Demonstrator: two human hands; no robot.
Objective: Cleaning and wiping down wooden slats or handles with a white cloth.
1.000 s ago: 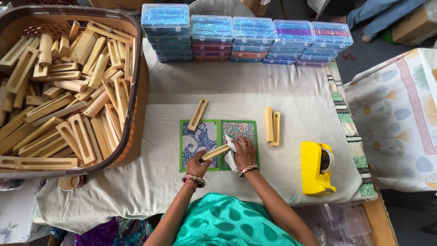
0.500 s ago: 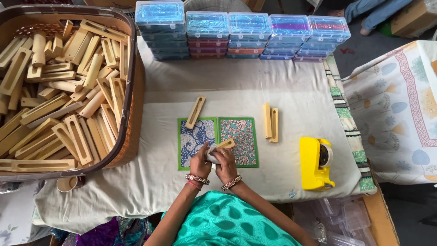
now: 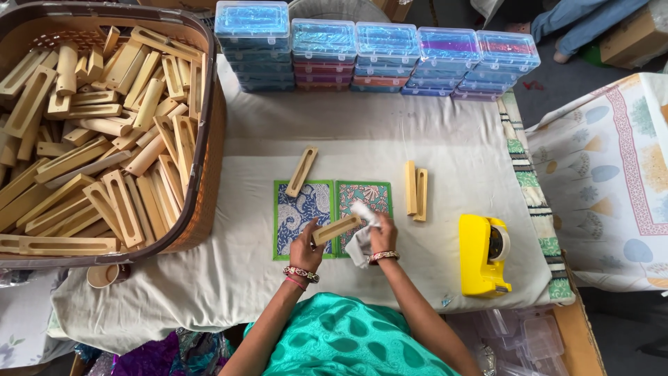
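Slotted wooden piece point(image 3: 337, 229), pale, flat and oblong with a long slot cut through it, sits tilted between both hands, just above the two patterned cards. I see the left hand point(image 3: 305, 248) with its fingers clamped on the lower end of that piece. The right hand point(image 3: 381, 235) has its fingers closed on a white cloth point(image 3: 362, 233), crumpled and soft, pressed against the upper end of the piece.

At the far edge of the worktop point(image 3: 362, 139) five stacks of clear-lidded plastic boxes point(image 3: 379, 49) stand in a row, blue on top, with pink and purple layers below. Under the hands lie two rectangular cards, green-bordered: a blue patterned card point(image 3: 296, 217) on the left and a teal-and-orange patterned card point(image 3: 372, 196) on the right.

One more slotted piece point(image 3: 301, 171) lies slanted across the top of the blue card. Two plain wooden sticks point(image 3: 416, 189) lie side by side, right of the cards. A yellow tape dispenser point(image 3: 481, 255), glossy plastic, sits farther right. On my left, a brown woven basket point(image 3: 209, 139) is heaped with many more such wooden pieces; too many to count.
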